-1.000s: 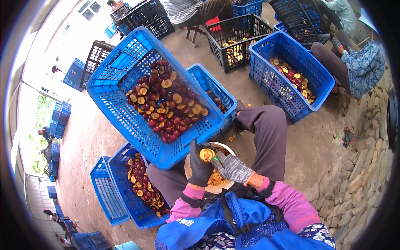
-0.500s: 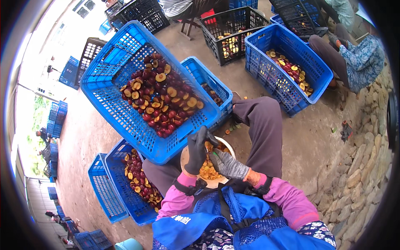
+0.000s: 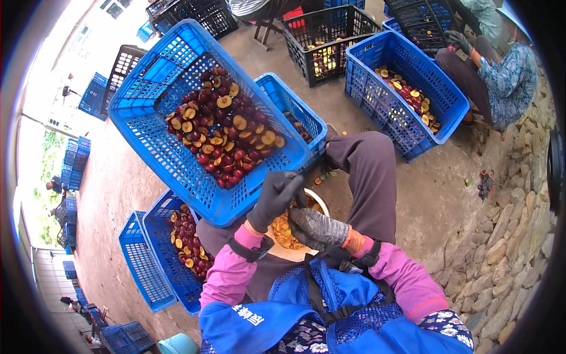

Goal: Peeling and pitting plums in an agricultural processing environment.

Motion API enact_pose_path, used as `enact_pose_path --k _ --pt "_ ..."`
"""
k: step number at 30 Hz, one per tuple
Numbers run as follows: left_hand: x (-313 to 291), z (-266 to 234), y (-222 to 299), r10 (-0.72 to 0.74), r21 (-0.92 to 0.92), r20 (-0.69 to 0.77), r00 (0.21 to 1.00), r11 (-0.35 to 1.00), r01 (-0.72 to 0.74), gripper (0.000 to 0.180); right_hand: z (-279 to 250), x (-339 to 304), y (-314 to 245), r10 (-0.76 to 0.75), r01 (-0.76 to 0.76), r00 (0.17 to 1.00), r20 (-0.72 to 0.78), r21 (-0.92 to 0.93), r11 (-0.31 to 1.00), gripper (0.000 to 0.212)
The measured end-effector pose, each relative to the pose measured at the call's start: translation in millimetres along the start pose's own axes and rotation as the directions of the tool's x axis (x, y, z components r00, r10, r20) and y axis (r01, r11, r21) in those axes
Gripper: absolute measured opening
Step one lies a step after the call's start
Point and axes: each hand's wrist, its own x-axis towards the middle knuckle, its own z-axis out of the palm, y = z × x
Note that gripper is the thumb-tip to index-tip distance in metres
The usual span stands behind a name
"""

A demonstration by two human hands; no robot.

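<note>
Presently your left hand in a black glove (image 3: pixel 277 193) has its fingers part-curled by the near edge of the blue perforated plastic crate (image 3: pixel 217 207); you show no clear hold. Your right hand in a grey knit glove (image 3: pixel 321 227) curls over the round whitish tub (image 3: pixel 323 202); its grip is hidden, can't tell. Done: orange fruit pieces (image 3: pixel 285 231) in the tub. Left, by judgement: plenty, since dark-red fruit, some halved (image 3: pixel 227 141), lies toward the crate's right edge.
</note>
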Motion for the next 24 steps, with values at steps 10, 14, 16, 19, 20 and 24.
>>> enact_pose_path --k 10,14,16,19,20,24 --pt "-56.9 -46.8 -53.1 -0.244 -0.630 -0.428 0.870 0.771 -0.094 0.047 74.3 -31.2 39.5 -0.209 0.196 0.969 0.129 0.109 0.975 0.033" --pt "-166.3 -151.6 -31.5 -0.388 0.429 -0.697 0.603 0.448 0.784 0.039 39.1 4.4 -5.2 0.383 -0.487 0.764 0.520 0.075 0.870 0.041" --pt "-159.4 -149.5 11.2 -0.156 0.628 -0.732 0.664 0.223 0.745 0.031 54.2 2.7 -1.2 0.383 -0.489 0.749 0.541 0.061 0.870 0.042" --pt "-82.8 -156.1 11.1 0.120 0.594 -0.683 0.721 0.666 0.451 0.028 69.6 -2.0 5.9 0.414 -0.515 0.704 0.576 0.014 0.857 0.043" --pt "-45.4 -160.8 -1.8 0.127 0.547 -0.661 0.740 0.756 0.359 0.030 69.9 -5.1 9.9 0.432 -0.540 0.679 0.593 0.006 0.842 0.043" --pt "66.4 -201.3 -84.2 0.319 0.833 -0.408 0.855 0.513 0.206 0.043 70.6 -10.2 17.5 0.471 -0.624 0.610 0.637 0.021 0.781 0.039"
